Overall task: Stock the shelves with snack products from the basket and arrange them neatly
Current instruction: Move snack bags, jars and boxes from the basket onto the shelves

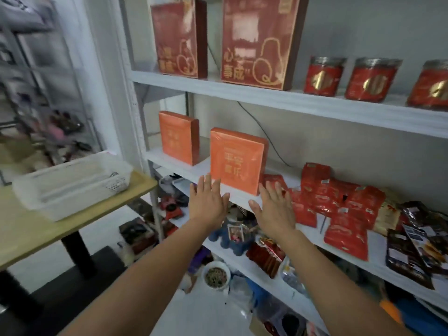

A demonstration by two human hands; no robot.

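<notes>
An orange box stands upright on the middle shelf, near its front edge. The left hand and right hand flank it just below, fingers spread flat and holding nothing. The left fingertips overlap the box's lower left corner; contact is unclear. The white basket sits on the tabletop to the left.

On the middle shelf, one box stands at the front edge, another box behind it to the left. Pouches lie right of them. The basket sits on the table, left of the shelves.
</notes>
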